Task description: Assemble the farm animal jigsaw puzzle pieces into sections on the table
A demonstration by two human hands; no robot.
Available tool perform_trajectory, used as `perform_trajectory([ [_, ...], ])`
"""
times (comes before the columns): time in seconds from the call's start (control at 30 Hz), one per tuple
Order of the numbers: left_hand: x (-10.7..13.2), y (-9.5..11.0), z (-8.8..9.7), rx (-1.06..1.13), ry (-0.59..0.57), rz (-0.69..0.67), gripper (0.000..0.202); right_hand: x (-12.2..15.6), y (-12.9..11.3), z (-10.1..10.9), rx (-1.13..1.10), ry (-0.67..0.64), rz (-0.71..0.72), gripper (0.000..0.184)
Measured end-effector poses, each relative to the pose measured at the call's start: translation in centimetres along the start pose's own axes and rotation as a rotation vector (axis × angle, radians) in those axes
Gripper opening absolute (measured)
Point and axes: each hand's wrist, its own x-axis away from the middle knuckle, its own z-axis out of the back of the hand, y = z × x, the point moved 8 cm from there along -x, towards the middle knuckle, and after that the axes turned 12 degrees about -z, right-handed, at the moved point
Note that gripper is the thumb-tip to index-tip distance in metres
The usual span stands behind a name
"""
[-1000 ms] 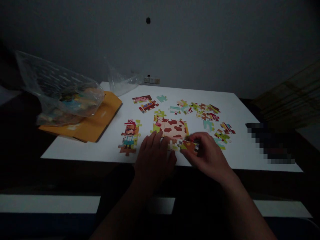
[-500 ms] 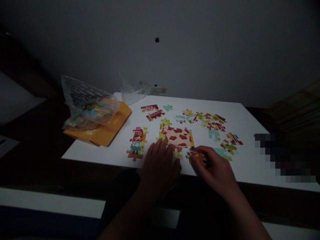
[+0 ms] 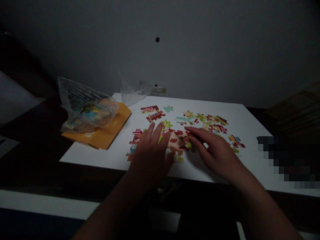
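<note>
A joined patch of puzzle showing a spotted cow (image 3: pixel 178 138) lies in the middle of the white table (image 3: pixel 105 154). My left hand (image 3: pixel 150 153) rests flat over its left side with fingers stretched out, covering part of a farmer patch (image 3: pixel 135 140). My right hand (image 3: pixel 215 151) lies over the patch's right side with its fingers extended. An orange piece (image 3: pixel 188 139) sits at its fingertips against the cow patch. Whether the fingers grip that piece is not clear in the dim light.
Loose puzzle pieces (image 3: pixel 212 121) are scattered at the back right, and two small joined bits (image 3: pixel 153 112) at the back middle. A clear plastic bag of pieces (image 3: pixel 85 106) sits on an orange box (image 3: pixel 110 131) at the left. A second clear bag (image 3: pixel 132 91) lies by the wall.
Both hands have moved forward from the table's near edge onto the cow patch. The orange piece in my right hand has gone up against the patch's right side.
</note>
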Motion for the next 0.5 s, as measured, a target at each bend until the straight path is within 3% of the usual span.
perform_trajectory([
  [0.1, -5.0, -5.8, 0.9, -0.034, -0.152, 0.025, 0.052, -8.1, 0.0, -2.9, -0.034, -0.074, -0.089, 0.036],
  [0.17, -7.9, -10.0, -0.5, -0.045, -0.294, 0.091, 0.045, -13.0, 2.0, -5.8, -0.105, -0.111, -0.265, 0.028],
  [0.23, -9.9, -12.6, -2.3, -0.052, -0.357, 0.075, 0.046, -16.4, 4.1, -8.2, -0.145, -0.131, -0.357, 0.029],
  [0.37, -11.2, -14.5, -5.1, -0.029, -0.359, -0.016, 0.044, -18.4, 6.5, -10.1, -0.078, -0.185, -0.309, 0.027],
  [0.5, -10.9, -14.9, -5.5, 0.026, -0.313, -0.035, 0.037, -17.8, 6.6, -9.9, -0.016, -0.242, -0.214, 0.029],
])
